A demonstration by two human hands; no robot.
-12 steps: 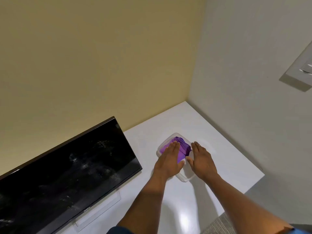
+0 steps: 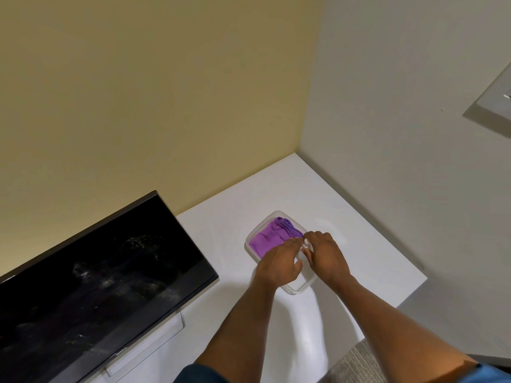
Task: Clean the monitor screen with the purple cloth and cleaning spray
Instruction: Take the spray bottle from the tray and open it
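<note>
A folded purple cloth lies in a clear plastic container on the white table. Both hands are over the container's near half. My left hand and my right hand curl around a small pale, clear object between them, which looks like the spray bottle; most of it is hidden. The black monitor stands at the left, its screen marked with dusty smudges.
The monitor's white stand base sits near the table's front edge. Walls meet in a corner behind the table. A white wall plate is on the right wall. The table ends just right of the container.
Both hands lay flat over the cloth before. Now they have drawn back to the container's near half and their fingers have curled around a small pale object.
</note>
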